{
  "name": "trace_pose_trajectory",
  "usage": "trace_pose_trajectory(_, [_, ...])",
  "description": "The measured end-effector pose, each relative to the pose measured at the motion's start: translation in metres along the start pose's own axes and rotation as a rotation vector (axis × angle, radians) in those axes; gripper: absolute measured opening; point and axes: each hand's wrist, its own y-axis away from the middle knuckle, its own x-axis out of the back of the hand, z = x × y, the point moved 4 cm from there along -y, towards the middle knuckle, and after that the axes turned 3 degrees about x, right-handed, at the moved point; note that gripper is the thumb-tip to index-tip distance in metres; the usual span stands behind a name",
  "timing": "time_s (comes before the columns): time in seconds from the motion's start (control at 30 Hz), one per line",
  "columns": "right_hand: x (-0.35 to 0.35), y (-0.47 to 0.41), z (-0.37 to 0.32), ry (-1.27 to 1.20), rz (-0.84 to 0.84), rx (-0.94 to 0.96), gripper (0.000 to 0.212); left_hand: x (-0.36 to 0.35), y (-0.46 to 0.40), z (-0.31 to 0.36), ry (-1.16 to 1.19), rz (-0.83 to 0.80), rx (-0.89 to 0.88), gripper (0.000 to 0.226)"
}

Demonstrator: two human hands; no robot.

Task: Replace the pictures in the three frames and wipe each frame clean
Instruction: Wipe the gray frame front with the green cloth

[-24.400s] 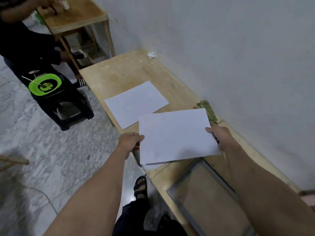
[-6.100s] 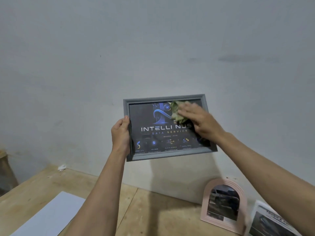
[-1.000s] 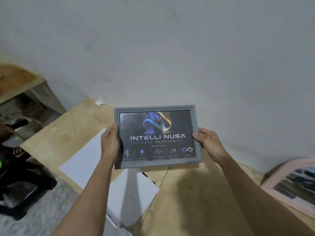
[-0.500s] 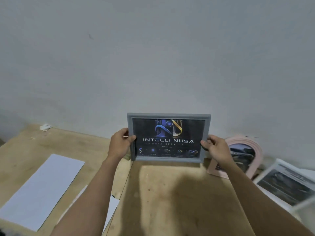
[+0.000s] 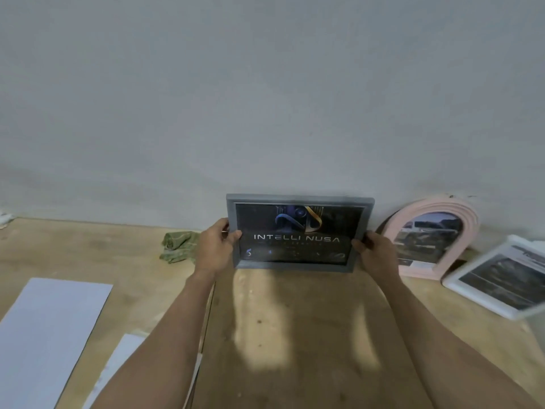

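The left hand [image 5: 216, 249] and right hand [image 5: 376, 253] pinch the side edges of a grey rectangular picture frame [image 5: 299, 202] holding a dark "INTELLI NUSA" poster [image 5: 298, 236], its bottom edge at the wooden table [image 5: 295, 320] against the wall. Beside it lean a pink arched frame [image 5: 460, 211] and a white rectangular frame [image 5: 472, 290], each with a car photo.

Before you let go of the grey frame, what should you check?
1. Left hand holds the grey frame's side: ok.
2. Right hand holds the other side: ok.
3. Frame's bottom edge sits on the table: cannot tell.
4. Frame's top leans against the wall: cannot tell.
5. Picture faces out, right way up: ok.
6. Gap to the pink frame on the right: ok, not touching.
7. Cloth out of the way, on the left: ok.
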Motion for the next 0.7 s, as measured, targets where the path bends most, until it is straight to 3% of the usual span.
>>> trace_pose_trajectory(0.43, [-0.028, -0.009, 0.027, 0.047, 0.047, -0.128, 0.014, -0.026, -0.019, -0.021, 0.013, -0.047, 0.043, 0.014])
trace_pose_trajectory(0.7, [-0.039, -0.007, 0.028, 0.087, 0.078, -0.107, 0.016, -0.027, -0.023, -0.020, -0.006, -0.063, 0.094, 0.021])
